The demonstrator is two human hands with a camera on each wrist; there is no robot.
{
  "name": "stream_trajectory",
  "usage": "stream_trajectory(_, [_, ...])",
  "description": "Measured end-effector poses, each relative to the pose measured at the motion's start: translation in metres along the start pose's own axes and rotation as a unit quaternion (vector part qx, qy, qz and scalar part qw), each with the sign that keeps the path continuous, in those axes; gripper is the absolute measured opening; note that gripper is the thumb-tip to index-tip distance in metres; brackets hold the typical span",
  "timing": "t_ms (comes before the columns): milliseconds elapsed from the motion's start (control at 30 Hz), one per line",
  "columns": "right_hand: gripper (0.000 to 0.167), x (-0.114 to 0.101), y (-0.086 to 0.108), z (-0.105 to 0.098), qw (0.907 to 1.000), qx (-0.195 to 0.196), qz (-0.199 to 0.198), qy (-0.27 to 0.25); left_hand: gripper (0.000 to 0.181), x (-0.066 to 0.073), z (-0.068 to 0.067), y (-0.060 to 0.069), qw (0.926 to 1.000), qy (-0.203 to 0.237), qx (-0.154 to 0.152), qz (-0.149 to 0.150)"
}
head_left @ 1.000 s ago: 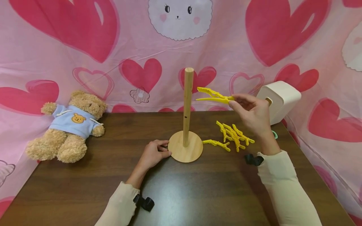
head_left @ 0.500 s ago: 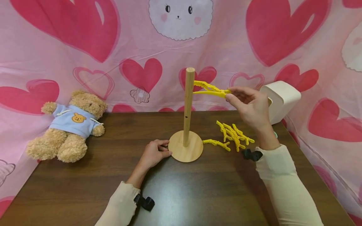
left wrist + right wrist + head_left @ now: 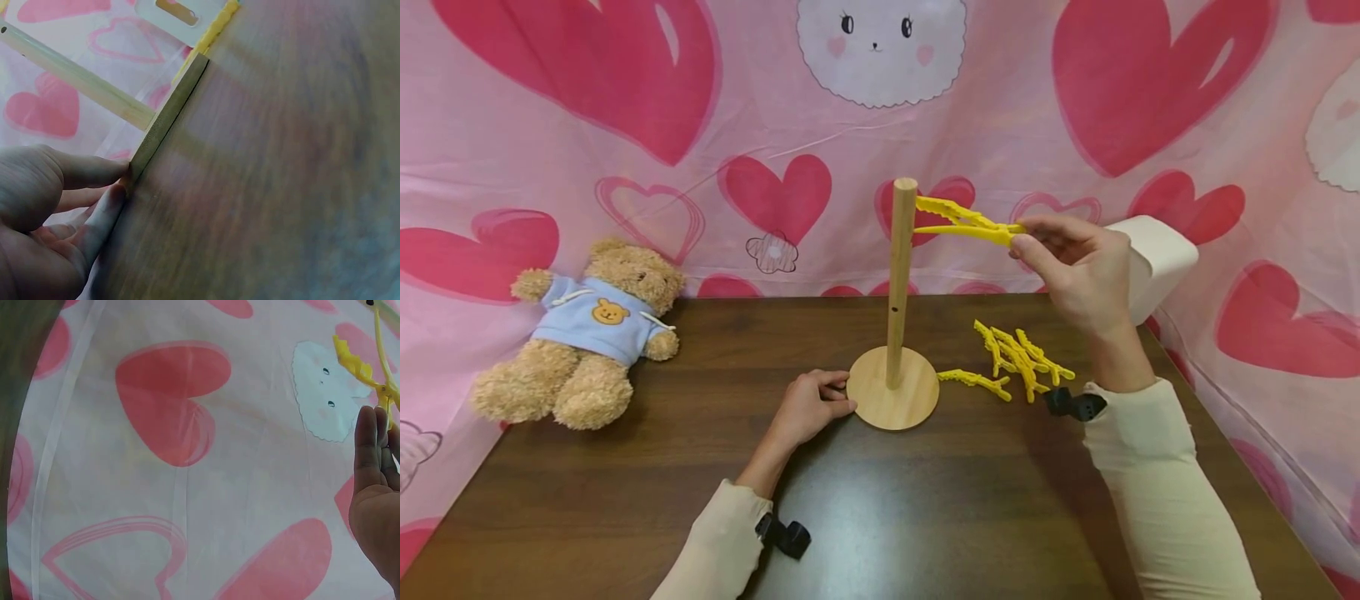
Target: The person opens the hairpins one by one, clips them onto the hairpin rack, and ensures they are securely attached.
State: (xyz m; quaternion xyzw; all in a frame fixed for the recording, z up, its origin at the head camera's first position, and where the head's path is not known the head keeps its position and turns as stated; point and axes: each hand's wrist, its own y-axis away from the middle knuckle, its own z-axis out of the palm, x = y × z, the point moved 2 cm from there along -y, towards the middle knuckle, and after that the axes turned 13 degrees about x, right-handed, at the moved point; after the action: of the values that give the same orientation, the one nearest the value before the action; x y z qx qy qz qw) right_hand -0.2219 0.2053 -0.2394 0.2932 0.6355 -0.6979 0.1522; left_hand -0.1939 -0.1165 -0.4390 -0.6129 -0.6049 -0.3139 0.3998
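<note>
Head view: A person's right hand (image 3: 1086,271) is pinching the handle end of a yellow clip (image 3: 970,232) between thumb and fingers, its two prongs spreading apart toward nine o'clock. The tips are meeting the outline of a wooden post (image 3: 898,275) near its top; whether they are touching it cannot be told. The left hand (image 3: 808,408) is gripping the rim of the post's round base (image 3: 891,412) at nine o'clock. From that base, a loose clip (image 3: 973,381) is lying at three o'clock, a pile of clips (image 3: 1018,358) just beyond it; a white box (image 3: 1161,258) is standing at two o'clock and a teddy bear (image 3: 587,325) is leaning at ten, before a pink curtain (image 3: 1000,125).

Left wrist view: Thumb and forefinger are closing on the base's edge at eight o'clock, the base sitting flat on the table (image 3: 262,162) and the post running toward ten.

Right wrist view: The held clip is showing at two o'clock, its prongs parting above the pinching fingertips (image 3: 380,419).
</note>
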Motion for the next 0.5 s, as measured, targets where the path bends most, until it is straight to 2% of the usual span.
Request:
stream_trajectory(233, [0.02, -0.004, -0.002, 0.004, 0.9997, -0.021, -0.012, -0.004, 0.046, 0.001, 0.001, -0.001, 0.9999, -0.006, 0.0, 0.012])
stream_trajectory(500, [0.021, -0.01, -0.007, 0.014, 0.9992, -0.038, -0.008, -0.009, 0.046, 0.0, 0.001, -0.001, 0.9999, -0.003, 0.004, 0.011])
